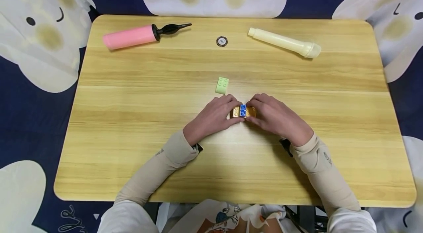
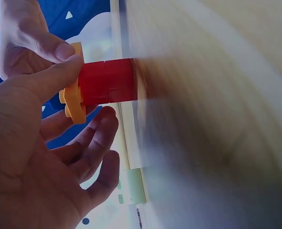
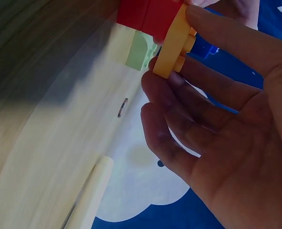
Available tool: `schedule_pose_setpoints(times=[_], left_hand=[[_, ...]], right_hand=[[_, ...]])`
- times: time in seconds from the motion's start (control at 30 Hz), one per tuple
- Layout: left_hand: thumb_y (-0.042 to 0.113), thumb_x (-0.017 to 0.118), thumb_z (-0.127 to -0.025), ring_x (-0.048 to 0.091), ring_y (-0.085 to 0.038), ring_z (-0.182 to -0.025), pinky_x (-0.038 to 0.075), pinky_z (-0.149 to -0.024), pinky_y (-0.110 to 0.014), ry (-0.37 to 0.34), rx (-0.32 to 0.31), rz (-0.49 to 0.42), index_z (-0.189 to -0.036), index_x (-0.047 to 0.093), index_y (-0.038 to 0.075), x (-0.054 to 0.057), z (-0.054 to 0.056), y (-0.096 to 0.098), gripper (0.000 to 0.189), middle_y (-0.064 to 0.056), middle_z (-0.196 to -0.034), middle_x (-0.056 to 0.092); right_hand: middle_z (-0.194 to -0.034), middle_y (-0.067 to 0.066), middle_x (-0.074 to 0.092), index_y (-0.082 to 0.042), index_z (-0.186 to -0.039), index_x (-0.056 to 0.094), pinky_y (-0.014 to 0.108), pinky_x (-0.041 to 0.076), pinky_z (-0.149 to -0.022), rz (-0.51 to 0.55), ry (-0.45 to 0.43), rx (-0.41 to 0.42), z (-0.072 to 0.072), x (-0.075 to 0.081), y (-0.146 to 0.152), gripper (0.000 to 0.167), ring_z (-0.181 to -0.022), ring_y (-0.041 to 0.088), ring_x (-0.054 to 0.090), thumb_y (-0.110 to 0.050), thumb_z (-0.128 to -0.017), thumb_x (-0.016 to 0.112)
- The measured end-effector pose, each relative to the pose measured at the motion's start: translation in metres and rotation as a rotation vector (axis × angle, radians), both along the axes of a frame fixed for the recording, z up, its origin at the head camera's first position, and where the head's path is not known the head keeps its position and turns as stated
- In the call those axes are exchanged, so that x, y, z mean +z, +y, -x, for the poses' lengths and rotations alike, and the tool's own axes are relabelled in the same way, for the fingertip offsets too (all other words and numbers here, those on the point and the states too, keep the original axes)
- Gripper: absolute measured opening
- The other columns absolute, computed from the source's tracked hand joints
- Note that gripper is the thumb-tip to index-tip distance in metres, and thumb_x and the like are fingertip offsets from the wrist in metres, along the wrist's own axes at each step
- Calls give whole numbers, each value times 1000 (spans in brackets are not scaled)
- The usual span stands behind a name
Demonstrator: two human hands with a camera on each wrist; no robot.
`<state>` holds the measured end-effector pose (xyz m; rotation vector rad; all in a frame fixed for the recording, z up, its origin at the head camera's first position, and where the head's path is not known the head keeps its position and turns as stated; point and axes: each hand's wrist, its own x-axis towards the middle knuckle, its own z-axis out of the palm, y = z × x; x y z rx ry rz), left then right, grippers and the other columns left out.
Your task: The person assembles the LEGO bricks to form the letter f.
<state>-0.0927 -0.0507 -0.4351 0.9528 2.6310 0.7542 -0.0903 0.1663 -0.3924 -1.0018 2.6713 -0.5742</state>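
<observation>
Plate [image 3: 171,47], yellow, blue brick [image 1: 243,110] on top, red bricks [image 2: 107,81] underneath, is pinched at opposite ends by my left hand [image 1: 214,116] and right hand [image 1: 279,116], green block [image 1: 222,85] nearby.

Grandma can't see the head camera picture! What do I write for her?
A person's left hand and right hand hold an orange block with a blue block on top, at a wood-grain table. A green block lies just beyond; farther back are a pink pump, a round disc and a pale microphone-shaped object.
</observation>
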Motion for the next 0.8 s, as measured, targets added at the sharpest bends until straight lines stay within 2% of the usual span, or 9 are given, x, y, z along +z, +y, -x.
schedule_pose_setpoints(times=[0.17, 0.33, 0.57, 0.7, 0.8], left_hand=[[45, 68, -94, 56, -13, -96, 46, -78, -32, 7, -5, 6, -127, 67, 10, 0, 0, -1, 48, -2, -116, 63], [46, 69, -93, 57, -13, -93, 46, -77, -32, 33, 6, 4, -125, 68, 10, -2, -1, -3, 48, -2, -112, 64], [45, 70, -92, 57, -14, -93, 45, -77, -33, 35, 18, -13, -124, 69, 10, -2, -4, -8, 47, -1, -111, 64], [45, 71, -92, 58, -15, -93, 46, -77, -33, 39, 30, -9, -124, 69, 10, -2, -5, -11, 47, -2, -110, 64], [45, 70, -93, 57, -15, -93, 46, -77, -33, 45, 30, -3, -124, 69, 10, -1, -6, -13, 47, -2, -110, 64]], right_hand=[[-102, 13, 66, 5, -107, 69, 41, 53, -80, -1, -8, -4, 2, 6, 4, 32, -90, 25, 62, -17, -87, 80], [-102, 15, 67, 5, -108, 70, 44, 54, -80, -7, 6, -19, 10, 19, 7, 29, -90, 28, 64, -17, -91, 75], [-103, 17, 66, 7, -110, 69, 48, 54, -79, -79, 37, -59, 31, 32, 2, 33, -88, 33, 66, -20, -92, 73], [-97, 17, 65, 6, -109, 69, 50, 54, -71, -159, 74, -110, 45, 34, -4, 33, -81, 36, 65, -22, -91, 74], [-95, 18, 65, 5, -108, 68, 51, 53, -68, -207, 67, -140, 57, 33, -11, 33, -78, 38, 64, -24, -93, 72]])
